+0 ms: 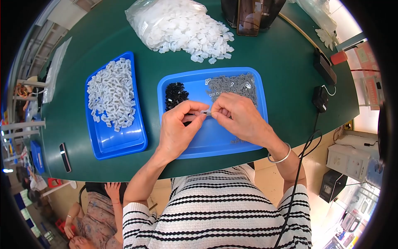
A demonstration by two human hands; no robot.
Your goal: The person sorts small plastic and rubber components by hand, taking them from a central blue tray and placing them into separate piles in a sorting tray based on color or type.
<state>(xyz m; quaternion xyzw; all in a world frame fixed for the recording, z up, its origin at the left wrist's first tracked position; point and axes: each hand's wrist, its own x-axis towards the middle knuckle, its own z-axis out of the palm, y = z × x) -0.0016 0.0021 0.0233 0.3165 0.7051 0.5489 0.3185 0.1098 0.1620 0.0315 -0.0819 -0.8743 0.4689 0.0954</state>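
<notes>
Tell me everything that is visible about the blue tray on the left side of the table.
The left blue tray is a shallow rectangular tray with a raised rim and rounded corners; it looks like glossy plastic. It lies flat on the green table, turned slightly askew, apart from the second blue tray. A heap of small whitish-grey parts fills its far half; the near half is bare. No hand touches it.

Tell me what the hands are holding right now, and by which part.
Both hands pinch one small whitish plastic piece between them: left hand on its left end, right hand on its right end, above the blue tray.
</notes>
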